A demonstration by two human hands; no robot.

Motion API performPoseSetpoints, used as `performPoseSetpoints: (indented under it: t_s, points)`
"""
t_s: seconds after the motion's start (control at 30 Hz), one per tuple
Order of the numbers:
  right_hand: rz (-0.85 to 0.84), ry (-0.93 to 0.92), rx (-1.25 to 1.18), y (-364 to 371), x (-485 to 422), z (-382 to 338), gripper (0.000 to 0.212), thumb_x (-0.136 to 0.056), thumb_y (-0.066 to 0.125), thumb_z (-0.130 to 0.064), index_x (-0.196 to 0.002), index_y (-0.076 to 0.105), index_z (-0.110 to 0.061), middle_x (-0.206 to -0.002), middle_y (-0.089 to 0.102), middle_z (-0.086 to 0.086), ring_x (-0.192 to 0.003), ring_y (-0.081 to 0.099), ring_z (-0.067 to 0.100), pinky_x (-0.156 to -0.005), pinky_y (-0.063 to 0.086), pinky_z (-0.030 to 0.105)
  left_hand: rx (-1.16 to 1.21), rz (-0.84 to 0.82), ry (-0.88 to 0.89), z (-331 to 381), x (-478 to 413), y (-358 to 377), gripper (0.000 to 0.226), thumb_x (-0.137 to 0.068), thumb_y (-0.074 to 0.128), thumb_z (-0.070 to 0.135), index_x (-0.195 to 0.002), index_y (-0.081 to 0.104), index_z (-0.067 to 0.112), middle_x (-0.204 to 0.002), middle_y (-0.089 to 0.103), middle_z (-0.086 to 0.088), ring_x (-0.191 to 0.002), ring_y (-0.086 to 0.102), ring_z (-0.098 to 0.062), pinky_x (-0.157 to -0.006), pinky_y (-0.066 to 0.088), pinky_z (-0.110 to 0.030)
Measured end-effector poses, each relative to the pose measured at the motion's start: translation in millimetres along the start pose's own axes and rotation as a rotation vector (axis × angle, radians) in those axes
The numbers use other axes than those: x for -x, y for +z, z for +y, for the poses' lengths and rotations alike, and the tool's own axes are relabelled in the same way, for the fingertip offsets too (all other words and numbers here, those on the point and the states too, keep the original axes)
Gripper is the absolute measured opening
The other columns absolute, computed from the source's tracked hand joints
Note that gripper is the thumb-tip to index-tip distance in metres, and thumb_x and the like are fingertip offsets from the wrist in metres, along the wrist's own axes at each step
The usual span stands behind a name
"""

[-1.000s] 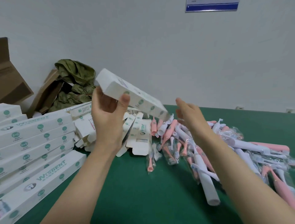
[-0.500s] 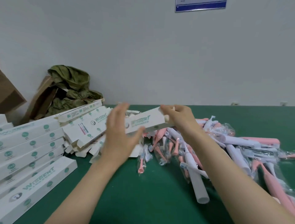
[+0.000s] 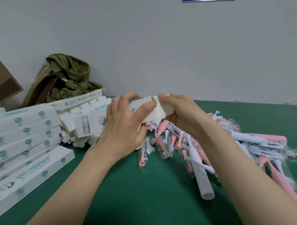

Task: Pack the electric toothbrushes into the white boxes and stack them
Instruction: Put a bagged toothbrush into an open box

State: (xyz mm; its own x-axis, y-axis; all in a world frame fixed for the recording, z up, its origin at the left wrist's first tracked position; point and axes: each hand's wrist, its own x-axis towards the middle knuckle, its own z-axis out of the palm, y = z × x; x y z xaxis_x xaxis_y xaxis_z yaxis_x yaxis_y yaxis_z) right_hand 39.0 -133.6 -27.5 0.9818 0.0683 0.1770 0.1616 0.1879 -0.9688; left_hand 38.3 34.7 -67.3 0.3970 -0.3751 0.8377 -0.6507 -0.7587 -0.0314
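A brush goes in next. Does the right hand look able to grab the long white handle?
Probably not yet: the right hand grips the box; the white handle lies uncovered at its near end.

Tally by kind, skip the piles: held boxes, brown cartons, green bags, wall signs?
held box: 1
brown cartons: 2
green bag: 1
wall sign: 1
total: 5

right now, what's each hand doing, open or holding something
Left hand: grips the white box.
Right hand: pinches the open end flap of the same white box.
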Motion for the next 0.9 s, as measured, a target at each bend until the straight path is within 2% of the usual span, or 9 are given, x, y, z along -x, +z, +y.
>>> performPoseSetpoints:
  t_s: [0.1,0.23,0.33,0.47,0.57,0.67,0.77,0.9]
  points:
    - [-0.02,0.022,0.01,1.7,-3.5,10.6,0.017,-0.095,0.054,-0.015,-0.097,0.062,0.001,-0.075,0.064,0.007,-0.063,0.06,0.014,-0.059,0.052,0.024,0.031,-0.055,-0.034,-1.4,-2.2,-3.0,0.034,-0.08,0.046,0.036,-0.108,0.056,0.021,-0.116,0.049,-0.014,-0.103,0.035,-0.025,-0.084,0.027,-0.034]
    - [-0.043,0.046,0.027,7.7,-3.6,20.0,0.017,-0.095,0.053,-0.014,-0.083,0.059,-0.003,-0.073,0.063,0.006,-0.063,0.059,0.014,-0.062,0.054,0.024,0.088,-0.081,-0.143,4.6,-4.0,-4.6,0.043,-0.092,0.026,0.041,-0.093,0.06,0.015,-0.095,0.053,-0.003,-0.093,0.043,-0.023,-0.078,0.023,-0.029]
    - [-0.074,0.045,0.048,7.7,-2.0,19.1,0.018,-0.095,0.053,-0.016,-0.086,0.062,-0.004,-0.075,0.065,0.005,-0.066,0.06,0.015,-0.063,0.053,0.024,0.147,-0.059,-0.204,7.1,-4.4,-4.1,0.04,-0.087,0.032,0.048,-0.091,0.058,0.018,-0.092,0.049,0.001,-0.09,0.042,-0.019,-0.08,0.03,-0.031]
    - [-0.07,0.061,0.043,1.4,-1.6,15.3,0.018,-0.095,0.053,-0.015,-0.093,0.064,-0.001,-0.079,0.068,0.007,-0.073,0.063,0.018,-0.061,0.054,0.024,0.203,-0.15,-0.213,10.4,-2.8,-2.3,0.053,-0.075,0.041,0.061,-0.117,0.051,0.03,-0.1,0.039,0.011,-0.096,0.03,-0.007,-0.082,0.034,-0.03]
    - [-0.07,0.092,0.055,-0.9,-1.3,14.6,0.021,-0.095,0.053,-0.015,-0.098,0.064,0.002,-0.083,0.067,0.009,-0.071,0.063,0.016,-0.057,0.053,0.023,0.183,-0.177,-0.177,9.4,-3.0,-3.3,0.059,-0.072,0.051,0.056,-0.126,0.047,0.033,-0.102,0.037,0.011,-0.095,0.025,-0.003,-0.079,0.032,-0.028]
    - [-0.112,0.139,0.06,-1.3,-3.8,13.0,0.032,-0.099,0.046,-0.027,-0.093,0.065,-0.001,-0.073,0.066,0.003,-0.066,0.062,0.013,-0.06,0.054,0.022,0.158,-0.16,-0.16,4.9,-3.4,-4.8,0.056,-0.069,0.053,0.049,-0.121,0.054,0.028,-0.1,0.044,0.008,-0.093,0.037,-0.009,-0.072,0.033,-0.028]
    - [0.031,0.141,0.053,-9.5,-6.8,10.0,0.039,-0.102,0.038,-0.03,-0.092,0.062,-0.001,-0.065,0.067,0.003,-0.061,0.066,0.014,-0.06,0.057,0.023,0.133,-0.11,-0.218,0.7,-5.3,-5.0,0.049,-0.07,0.055,0.045,-0.112,0.06,0.02,-0.095,0.045,0.004,-0.089,0.039,-0.013,-0.069,0.033,-0.029]
    - [0.397,0.115,0.417,-33.0,-16.4,20.3,0.02,-0.096,0.048,-0.006,-0.1,0.062,0.009,-0.079,0.066,0.012,-0.063,0.062,0.016,-0.064,0.058,0.023,0.146,-0.031,-0.346,-8.4,-5.1,-5.5,0.048,-0.069,0.051,0.047,-0.105,0.059,0.017,-0.094,0.042,0.003,-0.09,0.041,-0.016,-0.07,0.034,-0.03]
